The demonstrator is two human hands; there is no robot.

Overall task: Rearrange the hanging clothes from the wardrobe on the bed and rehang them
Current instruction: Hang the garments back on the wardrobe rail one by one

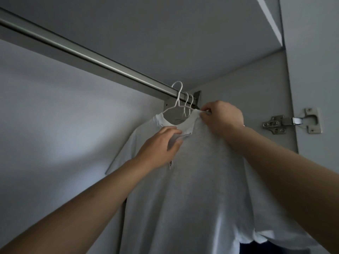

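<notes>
A light grey T-shirt (pixel 198 180) hangs on a white hanger (pixel 177 99) hooked over the metal wardrobe rail (pixel 88 54) near its right end. Two more white hanger hooks (pixel 189 99) sit on the rail just behind it. My left hand (pixel 161 145) pinches the shirt's front collar just below the neckline. Up at the right side of the collar, my right hand (pixel 222 118) pinches the fabric at the hanger's shoulder. The hanger's arms are mostly hidden inside the shirt.
The wardrobe's white back wall (pixel 55 116) fills the left. Its side panel (pixel 256 99) and a door with a metal hinge (pixel 291 121) stand at the right. A dark garment (pixel 256 248) shows below the shirt's hem.
</notes>
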